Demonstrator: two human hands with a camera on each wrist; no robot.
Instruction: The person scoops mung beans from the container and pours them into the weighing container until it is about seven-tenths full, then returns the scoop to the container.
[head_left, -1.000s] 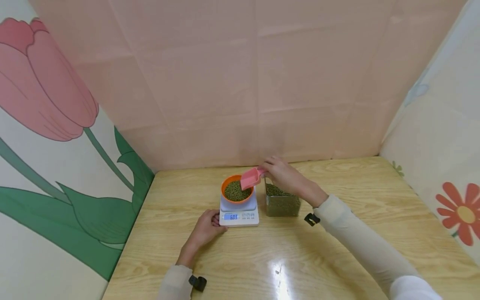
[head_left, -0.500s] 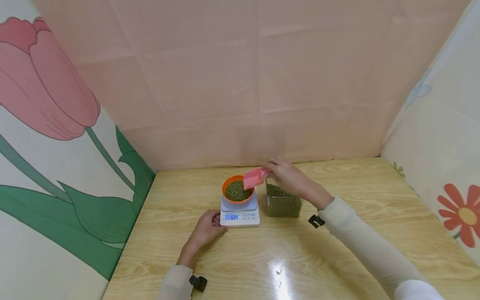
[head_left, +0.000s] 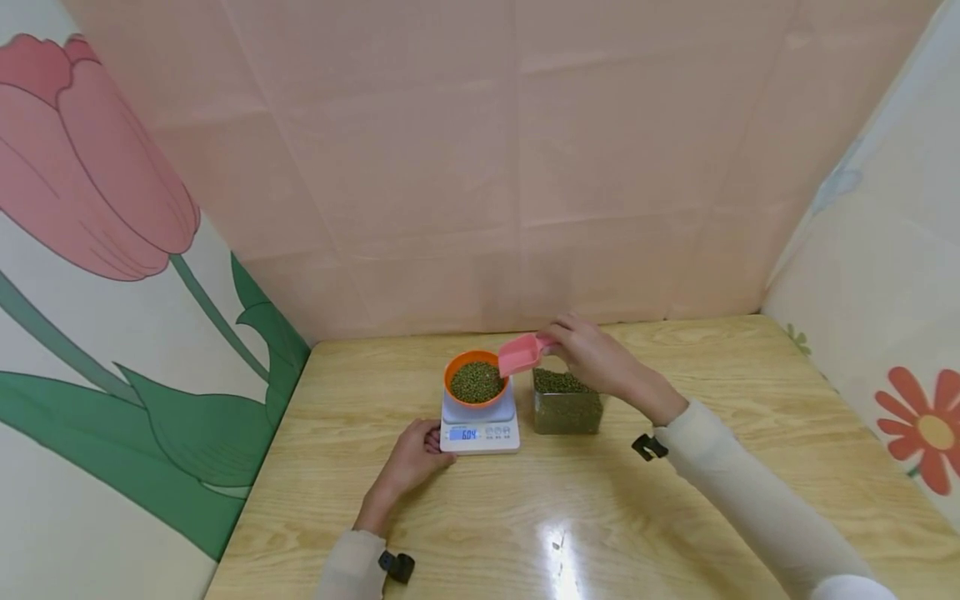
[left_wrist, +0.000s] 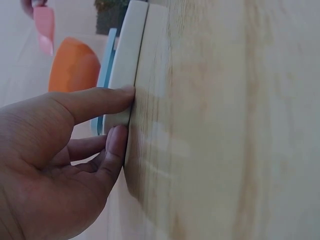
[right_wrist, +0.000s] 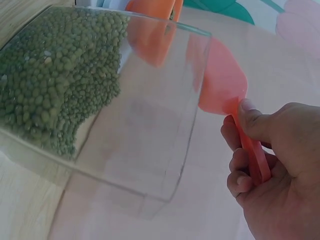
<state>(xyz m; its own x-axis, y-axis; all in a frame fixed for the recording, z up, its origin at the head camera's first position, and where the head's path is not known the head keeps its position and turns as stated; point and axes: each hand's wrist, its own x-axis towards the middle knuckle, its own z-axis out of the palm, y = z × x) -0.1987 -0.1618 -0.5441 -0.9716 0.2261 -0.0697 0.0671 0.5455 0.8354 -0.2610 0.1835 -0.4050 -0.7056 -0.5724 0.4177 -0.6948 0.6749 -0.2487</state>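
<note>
In the head view, an orange bowl (head_left: pixel 477 385) of green mung beans stands on a white kitchen scale (head_left: pixel 480 442), whose display reads about 604. My left hand (head_left: pixel 414 454) holds the scale's near left corner; in the left wrist view its thumb and fingers (left_wrist: pixel 117 141) lie against the scale's edge. My right hand (head_left: pixel 588 354) grips a small pink scoop (head_left: pixel 519 356) by its handle. The scoop hangs by the bowl's right rim, and no beans show in it. In the right wrist view, fingers and thumb curl round the scoop's handle (right_wrist: pixel 252 155).
A clear rectangular container (head_left: pixel 567 412) of mung beans stands right of the scale, partly beneath my right hand. All this is on a wooden table (head_left: pixel 480 533). A pink-covered wall (head_left: pixel 480 208) closes off the back, with flower-patterned walls on both sides.
My right hand has drawn the scoop rightward from over the beans to the bowl's right rim. The display went from 603 to 604. My left hand has stayed at the scale.
</note>
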